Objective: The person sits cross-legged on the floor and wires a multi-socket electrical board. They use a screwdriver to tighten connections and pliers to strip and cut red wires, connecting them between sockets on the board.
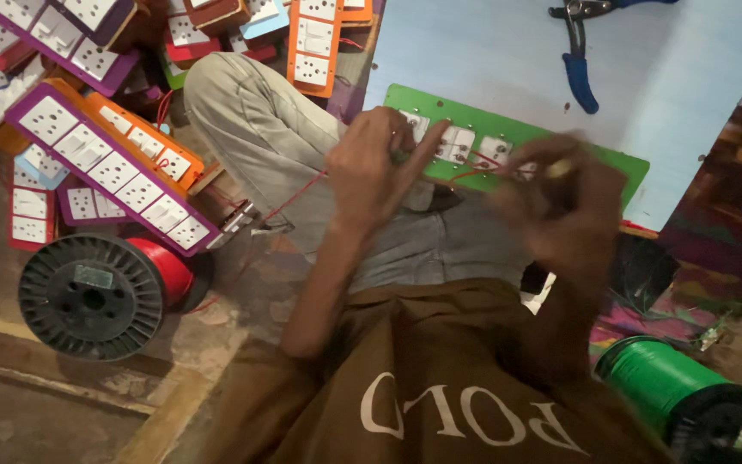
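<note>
Both hands (375,172) (560,210) raised, fingers pinched

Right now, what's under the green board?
The green board lies partly on a pale blue sheet and partly over the person's lap. Both hands, left and right, cover its middle.

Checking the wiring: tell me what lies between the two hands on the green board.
Head view: between left hand and right hand, white switch modules and thin red wire on the flat green board.

Dim, warm indoor light, brightest on the pale blue board (508,60); the right hand (560,210) is motion-blurred.
</note>
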